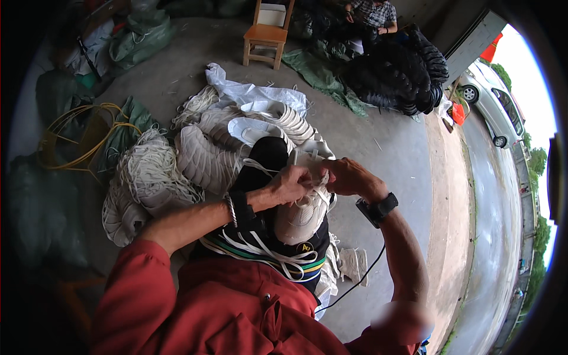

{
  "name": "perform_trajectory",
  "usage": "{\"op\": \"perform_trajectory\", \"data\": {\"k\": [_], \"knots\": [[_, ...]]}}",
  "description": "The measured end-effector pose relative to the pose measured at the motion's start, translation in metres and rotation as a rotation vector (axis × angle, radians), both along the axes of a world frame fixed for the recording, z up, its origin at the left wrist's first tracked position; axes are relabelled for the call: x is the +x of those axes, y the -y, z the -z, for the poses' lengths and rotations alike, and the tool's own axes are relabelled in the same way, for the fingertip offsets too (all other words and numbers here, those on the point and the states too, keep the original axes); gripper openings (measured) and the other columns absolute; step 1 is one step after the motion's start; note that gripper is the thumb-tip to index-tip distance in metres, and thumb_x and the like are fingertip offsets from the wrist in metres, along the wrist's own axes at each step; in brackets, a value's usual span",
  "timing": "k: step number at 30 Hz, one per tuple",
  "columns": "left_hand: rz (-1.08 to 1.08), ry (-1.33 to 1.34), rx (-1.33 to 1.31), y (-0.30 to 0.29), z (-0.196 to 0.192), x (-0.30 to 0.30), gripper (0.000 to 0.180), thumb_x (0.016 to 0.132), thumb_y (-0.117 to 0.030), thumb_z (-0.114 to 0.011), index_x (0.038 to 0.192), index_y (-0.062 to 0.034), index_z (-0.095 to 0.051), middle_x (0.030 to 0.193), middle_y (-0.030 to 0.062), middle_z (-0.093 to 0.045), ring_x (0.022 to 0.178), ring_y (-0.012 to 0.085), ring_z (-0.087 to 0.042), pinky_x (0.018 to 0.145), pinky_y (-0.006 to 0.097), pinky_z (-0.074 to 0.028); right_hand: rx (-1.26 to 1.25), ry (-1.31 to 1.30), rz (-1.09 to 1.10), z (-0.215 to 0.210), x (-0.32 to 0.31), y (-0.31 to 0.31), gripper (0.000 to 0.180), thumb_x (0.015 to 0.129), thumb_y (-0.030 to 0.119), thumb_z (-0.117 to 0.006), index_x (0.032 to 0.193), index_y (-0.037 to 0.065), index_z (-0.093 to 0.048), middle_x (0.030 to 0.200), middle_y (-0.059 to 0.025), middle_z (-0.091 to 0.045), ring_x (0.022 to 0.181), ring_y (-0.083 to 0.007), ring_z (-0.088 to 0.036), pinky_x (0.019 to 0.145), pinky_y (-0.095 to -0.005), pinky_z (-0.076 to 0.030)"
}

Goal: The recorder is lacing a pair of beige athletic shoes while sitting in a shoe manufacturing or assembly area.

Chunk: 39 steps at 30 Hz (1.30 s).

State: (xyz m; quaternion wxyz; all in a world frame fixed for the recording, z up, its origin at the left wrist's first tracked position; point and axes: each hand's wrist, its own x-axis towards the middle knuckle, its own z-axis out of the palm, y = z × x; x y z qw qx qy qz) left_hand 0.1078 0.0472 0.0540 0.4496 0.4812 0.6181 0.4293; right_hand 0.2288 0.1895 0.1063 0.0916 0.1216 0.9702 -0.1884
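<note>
A cream-white sneaker rests across my lap, toe toward me. My left hand is closed, fingers pinched at the left edge of its lace opening. From the other side my right hand bends inward, with thumb and fingers closed on the opening's right edge. The fingertips of both hands nearly meet over the tongue. Whether a lace lies between them is too small to tell. Loose white shoelaces lie over the dark striped cloth on my lap.
Stacked white shoe uppers and a lace-covered bundle lie left and ahead, beside a white sack. Another pale shoe is on the floor at right. Farther off are a wooden chair, a black pile and a seated person.
</note>
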Motion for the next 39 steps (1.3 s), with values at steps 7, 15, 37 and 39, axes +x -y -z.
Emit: {"op": "perform_trajectory", "data": {"k": [7, 15, 37, 39], "knots": [[-0.122, 0.066, -0.069, -0.026, -0.005, 0.002, 0.007, 0.083, -0.007, -0.05, 0.083, -0.0021, -0.055, 0.053, 0.0051, -0.051, 0.036, 0.0113, -0.047, 0.029, 0.025, -0.033, -0.018, -0.157, -0.038, 0.007, 0.008, 0.003, 0.019, 0.073, 0.009, -0.066, 0.09, 0.007, -0.058, 0.074, -0.0098, -0.063, 0.069, -0.0241, -0.062, 0.061, -0.0343, -0.048], [0.085, -0.309, -0.095, -0.046, 0.002, 0.0, 0.017, 0.075, -0.014, -0.06, 0.088, -0.0016, -0.063, 0.072, 0.0155, -0.063, 0.06, 0.0238, -0.063, 0.046, 0.034, -0.048, -0.125, -0.305, 0.038, 0.015, 0.019, 0.005, 0.015, 0.075, 0.012, -0.067, 0.086, 0.006, -0.058, 0.071, -0.0092, -0.063, 0.064, -0.0233, -0.062, 0.057, -0.0327, -0.048], [-0.249, -0.471, 0.122, 0.026, 0.035, -0.088, 0.007, 0.075, -0.007, -0.053, 0.073, 0.0, -0.054, 0.055, 0.0107, -0.05, 0.047, 0.0184, -0.05, 0.044, 0.032, -0.038, -0.157, -0.485, 0.211, 0.022, 0.0, 0.014, 0.011, 0.076, 0.01, -0.062, 0.085, 0.005, -0.061, 0.07, -0.0118, -0.062, 0.066, -0.0252, -0.062, 0.059, -0.0327, -0.048], [-0.193, -0.245, -0.02, 0.034, 0.004, -0.077, 0.009, 0.079, -0.009, -0.053, 0.076, -0.0004, -0.055, 0.052, 0.0052, -0.048, 0.041, 0.0114, -0.046, 0.035, 0.027, -0.034, -0.241, -0.638, 0.206, 0.027, -0.009, 0.023, 0.009, 0.077, 0.009, -0.062, 0.084, 0.003, -0.062, 0.071, -0.0109, -0.063, 0.066, -0.0228, -0.062, 0.059, -0.0317, -0.048]]}}
